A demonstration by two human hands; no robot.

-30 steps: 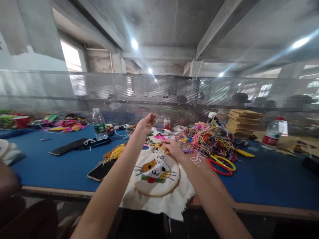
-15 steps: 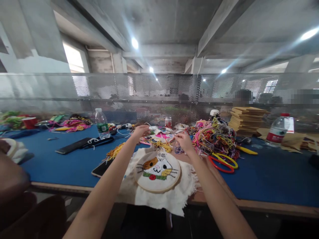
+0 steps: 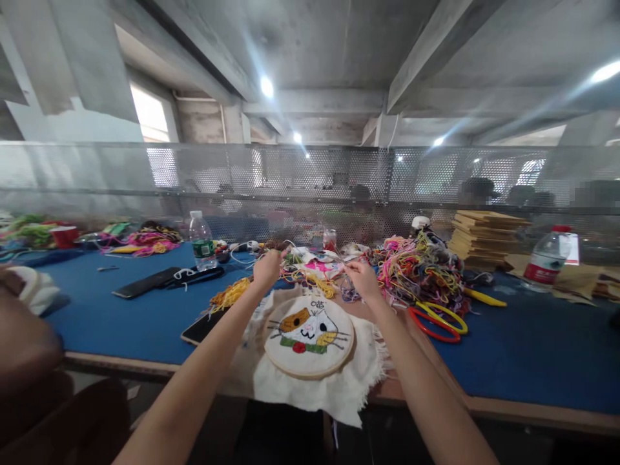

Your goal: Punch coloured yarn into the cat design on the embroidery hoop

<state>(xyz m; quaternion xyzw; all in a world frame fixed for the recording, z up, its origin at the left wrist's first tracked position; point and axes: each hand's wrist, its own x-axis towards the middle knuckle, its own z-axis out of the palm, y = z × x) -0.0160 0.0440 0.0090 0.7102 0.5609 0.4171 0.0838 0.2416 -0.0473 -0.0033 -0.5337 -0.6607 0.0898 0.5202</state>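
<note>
A round embroidery hoop (image 3: 309,365) lies on frayed white cloth (image 3: 334,394) at the table's front edge, with a stitched cat face in orange, black, yellow, green and red. Beyond its upper left side my left hand (image 3: 267,270) is raised, fingers closed; what they hold is too small to make out. My right hand (image 3: 361,278) is up beyond the hoop's upper right side, fingers pinched on something thin that I cannot make out. Between and behind the hands lie yellow thread (image 3: 322,285) and a white-and-pink piece (image 3: 320,265).
A big heap of coloured yarn (image 3: 416,268) stands right, with red and yellow rings (image 3: 438,332) before it. Bottles (image 3: 201,242) (image 3: 545,261), a stack of brown envelopes (image 3: 484,239) and a dark phone (image 3: 198,328) lie around. Another person's arm (image 3: 24,323) is at far left.
My left hand has closed and turned, its fingers drawn together. My right hand has stayed pinched near the same place. The whole view has shifted slightly.
</note>
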